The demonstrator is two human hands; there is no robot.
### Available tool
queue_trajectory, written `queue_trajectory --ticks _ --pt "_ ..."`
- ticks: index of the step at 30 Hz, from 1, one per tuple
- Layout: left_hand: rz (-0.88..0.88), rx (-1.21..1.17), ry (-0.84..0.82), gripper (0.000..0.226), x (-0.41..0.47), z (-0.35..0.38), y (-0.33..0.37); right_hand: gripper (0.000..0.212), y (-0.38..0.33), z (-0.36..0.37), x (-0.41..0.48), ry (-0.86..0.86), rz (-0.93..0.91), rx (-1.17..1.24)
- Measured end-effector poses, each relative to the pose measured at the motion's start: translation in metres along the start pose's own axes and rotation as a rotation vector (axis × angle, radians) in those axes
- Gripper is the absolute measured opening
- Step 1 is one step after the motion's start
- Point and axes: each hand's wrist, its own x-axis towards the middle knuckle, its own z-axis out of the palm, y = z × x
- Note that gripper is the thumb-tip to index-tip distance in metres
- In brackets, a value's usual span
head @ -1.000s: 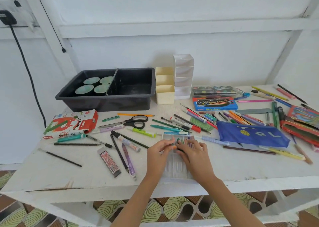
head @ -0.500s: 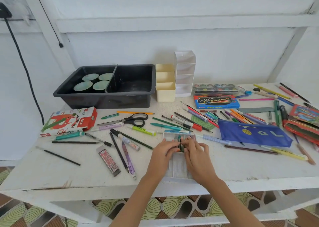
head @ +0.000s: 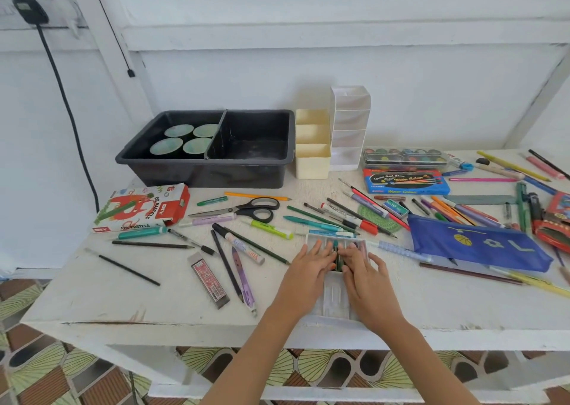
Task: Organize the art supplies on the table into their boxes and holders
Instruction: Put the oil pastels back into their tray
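Your left hand [head: 308, 270] and right hand [head: 368, 276] have closed in, fingers flat, seating a dark green pastel stick [head: 338, 262] in the six-o'clock white ribbed plastic tray [head: 334, 300]

Counter [head: 92, 306], back left: bin [head: 203, 173], four cups [head: 185, 139] in its left compartment. Just right: two stepped holders [head: 312, 161], then paint palette [head: 405, 157] behind a boxed paint set [head: 405, 182]. Pastel box [head: 142, 209] and scissors [head: 246, 210] before the bin. Front edge: slotted case [head: 334, 303] under my left hand [head: 308, 276] and right hand [head: 367, 281]; pouch [head: 478, 244] to its right.

Scuffed matt painted-wood table [head: 92, 300], glossy black plastic bin [head: 200, 173], blue cloth pouch [head: 478, 246]
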Motion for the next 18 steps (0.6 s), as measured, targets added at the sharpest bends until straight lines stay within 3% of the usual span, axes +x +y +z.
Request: queue_trajectory --ticks 6,9,11,14,18 --pt "-0.017 -0.077 -0.041 0.041 -0.005 -0.001 0.002 0.043 0.001 -0.002 0.002 -0.018 -0.009 -0.055" --pt "-0.022 -0.172 -0.085 0.042 -0.007 -0.009 -0.001 0.022 -0.003 -0.006 0.009 -0.036 0.029 -0.061" --pt "-0.045 -0.234 0.006 0.040 -0.012 -0.017 -0.005 0.022 -0.013 -0.008 0.019 -0.011 0.094 -0.087" --pt "-0.158 -0.334 0.296 0.033 -0.019 -0.039 -0.018 0.025 -0.041 -0.003 0.037 0.070 0.135 -0.034" --pt "-0.298 -0.294 0.520 0.030 -0.020 -0.079 -0.052 0.029 -0.090 0.018 0.063 -0.072 -0.052 -0.013"
